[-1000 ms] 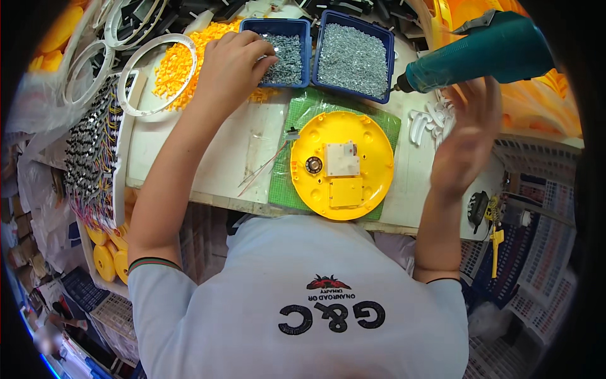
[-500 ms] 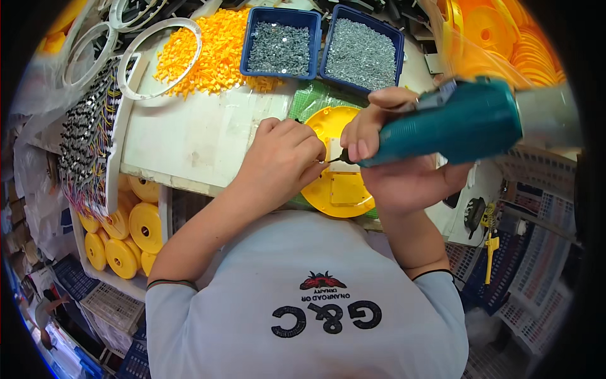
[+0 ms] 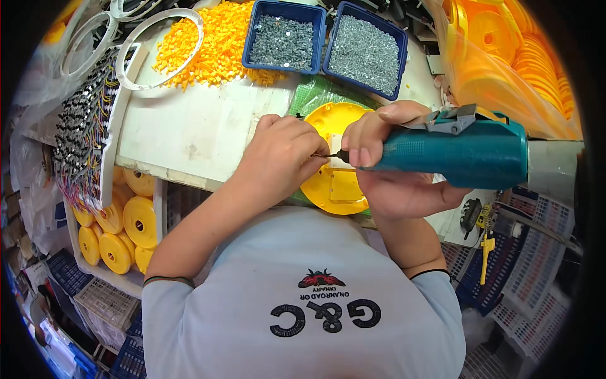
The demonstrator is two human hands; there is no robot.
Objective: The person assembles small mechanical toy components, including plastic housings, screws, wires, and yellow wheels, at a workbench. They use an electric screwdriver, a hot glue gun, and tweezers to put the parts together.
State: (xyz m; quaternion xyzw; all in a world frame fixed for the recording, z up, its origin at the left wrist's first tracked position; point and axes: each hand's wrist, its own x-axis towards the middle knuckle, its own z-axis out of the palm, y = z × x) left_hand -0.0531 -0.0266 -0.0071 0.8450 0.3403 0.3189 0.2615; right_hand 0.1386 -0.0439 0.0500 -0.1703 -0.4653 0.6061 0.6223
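In my right hand [image 3: 399, 194] is a teal electric screwdriver [image 3: 457, 156], held nearly level with its black bit pointing left. My left hand [image 3: 284, 151] has thumb and fingers pinched together at the tip of the bit; a small glint shows there, too small to name. Both hands are just above a round yellow plastic part [image 3: 333, 197], which has a pale rectangular piece and a raised yellow square on it. The part's right side is partly hidden by my right hand. Under it lies a green mat [image 3: 310, 91].
Behind stand two blue bins [image 3: 323, 54] of small metal pieces, beside a heap of small orange-yellow pieces [image 3: 221, 41] and white rings [image 3: 129, 82]. Wired parts [image 3: 85, 129] lie at left, above a crate of yellow discs [image 3: 140, 221]. A bag of yellow parts [image 3: 492, 69] sits far right.
The screwdriver's body has swung slightly toward me and lies more level. Its bit still meets my left fingertips, now a little higher in view. The view has shifted slightly.
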